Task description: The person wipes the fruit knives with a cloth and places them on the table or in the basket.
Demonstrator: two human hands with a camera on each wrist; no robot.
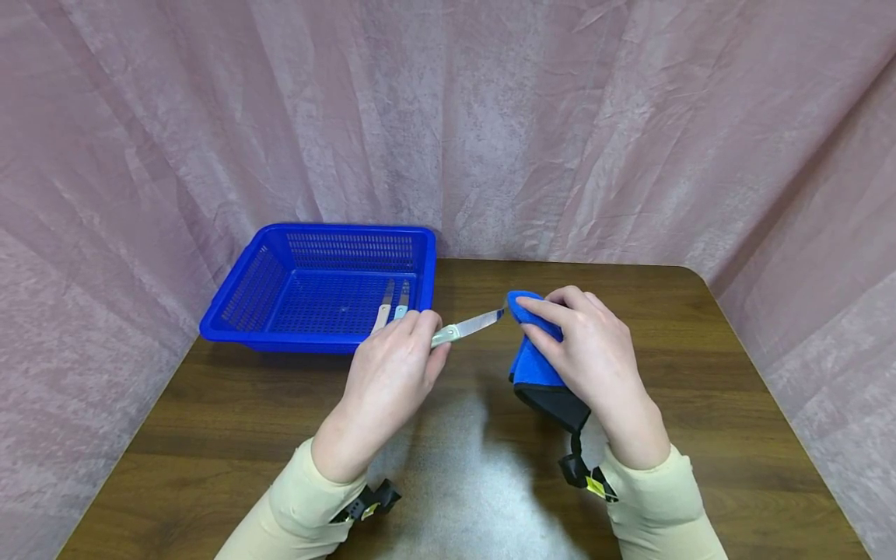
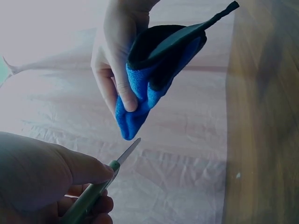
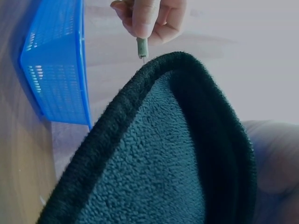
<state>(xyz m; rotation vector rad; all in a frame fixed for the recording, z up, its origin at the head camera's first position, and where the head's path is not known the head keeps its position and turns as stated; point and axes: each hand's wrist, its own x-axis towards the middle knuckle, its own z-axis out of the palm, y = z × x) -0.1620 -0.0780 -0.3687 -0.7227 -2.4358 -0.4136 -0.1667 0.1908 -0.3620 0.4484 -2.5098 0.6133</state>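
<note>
My left hand (image 1: 395,362) grips the pale green handle of a small knife (image 1: 477,323), its blade pointing right. A folded blue cloth (image 1: 535,362) with dark edging is held in my right hand (image 1: 591,342), between the thumb and fingers. The blade's tip is right beside the cloth's upper left end in the head view. In the left wrist view the knife (image 2: 127,151) points up toward the folded lower end of the cloth (image 2: 135,93). From the right wrist, the dark-edged cloth (image 3: 145,154) covers most of the blade.
A blue plastic basket (image 1: 280,336) stands at the back left of the wooden table (image 1: 700,389). Inside it, two more knives (image 1: 385,303) with pale handles lean at the right, partly behind my left hand. A pink curtain (image 1: 490,140) hangs behind the table.
</note>
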